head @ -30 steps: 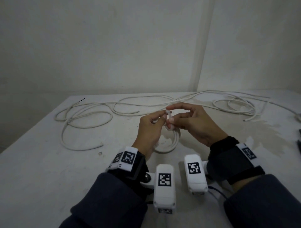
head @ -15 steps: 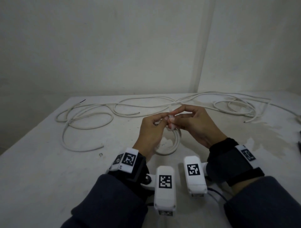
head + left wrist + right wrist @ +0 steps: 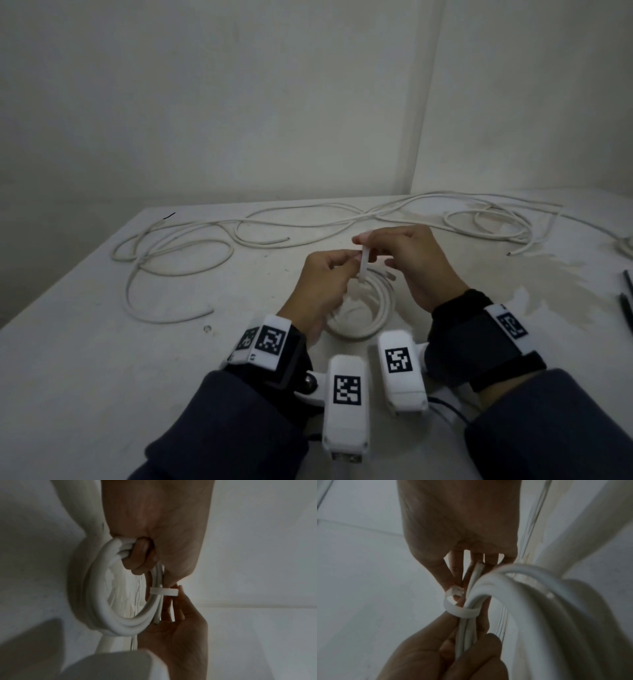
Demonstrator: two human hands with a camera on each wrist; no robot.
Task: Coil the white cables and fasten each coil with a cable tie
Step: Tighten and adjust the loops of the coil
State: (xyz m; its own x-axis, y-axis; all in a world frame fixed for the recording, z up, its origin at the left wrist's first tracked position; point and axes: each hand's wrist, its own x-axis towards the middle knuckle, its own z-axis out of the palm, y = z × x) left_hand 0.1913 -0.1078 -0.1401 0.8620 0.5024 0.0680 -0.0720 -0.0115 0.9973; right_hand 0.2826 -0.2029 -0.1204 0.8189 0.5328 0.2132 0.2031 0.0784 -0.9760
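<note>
A small coil of white cable [image 3: 368, 310] hangs just above the table, between my hands. My left hand [image 3: 344, 262] grips the coil's strands [image 3: 465, 632] with curled fingers [image 3: 139, 555]. A white cable tie [image 3: 364, 263] is looped around the bundled strands, and its band [image 3: 163, 591] still stands loose as an open loop [image 3: 460, 609]. My right hand [image 3: 365, 241] pinches the tie's tail between thumb and fingers [image 3: 453, 582]. Its other fingers lie behind the coil [image 3: 178, 615].
Loose white cables [image 3: 191, 246] sprawl over the far part of the white table [image 3: 102, 377], with another tangle [image 3: 486, 219] at the back right. Two thin black items [image 3: 627, 308] lie at the right edge. Walls close the back and right.
My right hand has drawn the tie's tail upward, so a longer white strip shows between the hands. Both hands and the coil stay in about the same place.
</note>
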